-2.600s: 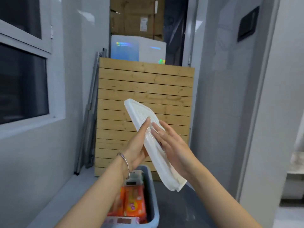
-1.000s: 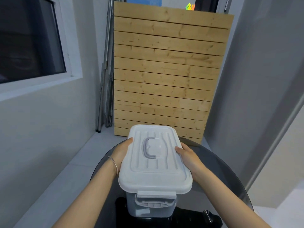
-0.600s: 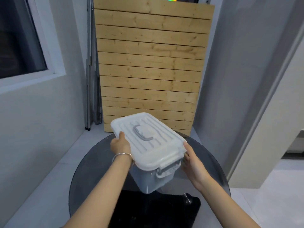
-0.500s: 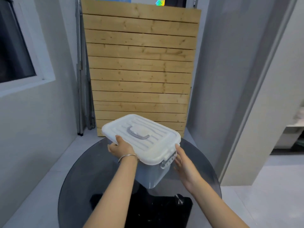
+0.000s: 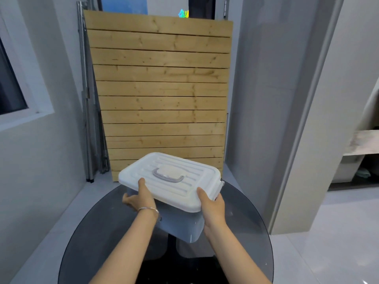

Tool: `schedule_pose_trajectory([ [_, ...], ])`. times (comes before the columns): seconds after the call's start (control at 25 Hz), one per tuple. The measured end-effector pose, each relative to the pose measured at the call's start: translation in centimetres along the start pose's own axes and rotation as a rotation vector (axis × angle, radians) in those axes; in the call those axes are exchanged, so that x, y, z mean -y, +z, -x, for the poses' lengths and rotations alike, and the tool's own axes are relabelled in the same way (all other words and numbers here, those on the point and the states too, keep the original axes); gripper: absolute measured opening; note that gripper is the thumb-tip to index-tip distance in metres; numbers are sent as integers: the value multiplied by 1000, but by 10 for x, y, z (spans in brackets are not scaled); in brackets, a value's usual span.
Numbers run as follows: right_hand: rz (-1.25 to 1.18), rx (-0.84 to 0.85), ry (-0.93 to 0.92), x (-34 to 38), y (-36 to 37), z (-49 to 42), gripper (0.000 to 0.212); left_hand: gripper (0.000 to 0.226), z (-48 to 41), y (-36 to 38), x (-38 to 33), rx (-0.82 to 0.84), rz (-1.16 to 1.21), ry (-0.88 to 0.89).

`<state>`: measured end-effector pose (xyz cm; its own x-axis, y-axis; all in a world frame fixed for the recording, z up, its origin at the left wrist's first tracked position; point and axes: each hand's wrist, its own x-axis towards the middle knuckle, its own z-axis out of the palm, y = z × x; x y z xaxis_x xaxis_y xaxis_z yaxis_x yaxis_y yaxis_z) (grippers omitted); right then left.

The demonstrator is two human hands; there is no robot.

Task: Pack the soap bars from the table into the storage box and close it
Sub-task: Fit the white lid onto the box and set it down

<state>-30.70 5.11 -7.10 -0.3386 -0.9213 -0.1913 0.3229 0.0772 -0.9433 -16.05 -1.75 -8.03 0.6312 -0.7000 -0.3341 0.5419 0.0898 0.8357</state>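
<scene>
The storage box (image 5: 180,224) is a grey-blue tub with a white ribbed lid (image 5: 184,187) and a grey handle (image 5: 167,177) on top. It stands on the round dark glass table (image 5: 92,242), turned at an angle. My left hand (image 5: 139,198) grips the lid's near left edge, thumb on top. My right hand (image 5: 211,203) grips the near right corner by a side latch (image 5: 219,186). The lid covers the box, so the soap bars are hidden.
A slatted wooden panel (image 5: 162,89) leans against the wall behind the table, with folded metal legs (image 5: 90,119) to its left. A window (image 5: 12,89) is on the left and a doorway (image 5: 359,160) on the right. The table has a black base (image 5: 184,269).
The lid, held up in both hands earlier, now sits on the box. Within the last second the box has been turned clockwise and my hands have shifted to its near edge.
</scene>
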Motion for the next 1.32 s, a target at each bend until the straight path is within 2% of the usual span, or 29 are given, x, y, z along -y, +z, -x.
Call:
schedule_pose_trajectory([
  [0.12,111,-12,-73,1,5,-3,55,54,-40,-11,-19,111,-175,54],
  [0.24,247,-8,-97,2,2,-7,65,46,-65,-23,-35,307,-347,-67],
  [0.36,413,11,-96,7,0,-21,67,43,-72,-32,-36,425,-467,-89],
  [0.44,565,43,-98,14,-1,-35,65,53,-70,-36,-31,437,-488,-49],
  [0.52,668,84,-82,21,-2,-49,61,71,-65,-39,-28,371,-472,-30],
  [0.56,690,111,-80,24,-3,-56,59,73,-60,-40,-26,317,-448,-4],
  [0.64,697,189,-86,28,-6,-68,53,70,-49,-47,-22,207,-413,32],
  [0.72,702,278,-76,33,-6,-77,47,65,-39,-53,-20,177,-330,-11],
  [0.8,708,336,-35,39,-7,-83,44,62,-37,-61,-24,239,-259,-91],
  [0.92,783,253,-24,45,-1,-87,46,38,-47,-72,-51,378,-208,-161],
  [1.0,924,138,-124,45,10,-86,49,33,-58,-74,-66,409,-237,-95],
  [1.12,972,19,-238,32,23,-82,57,27,-67,-70,-77,393,-464,131],
  [1.2,966,-16,-275,27,25,-83,58,20,-67,-68,-78,403,-611,274],
  [1.32,989,-25,-288,23,23,-88,56,12,-70,-69,-73,401,-696,423],
])
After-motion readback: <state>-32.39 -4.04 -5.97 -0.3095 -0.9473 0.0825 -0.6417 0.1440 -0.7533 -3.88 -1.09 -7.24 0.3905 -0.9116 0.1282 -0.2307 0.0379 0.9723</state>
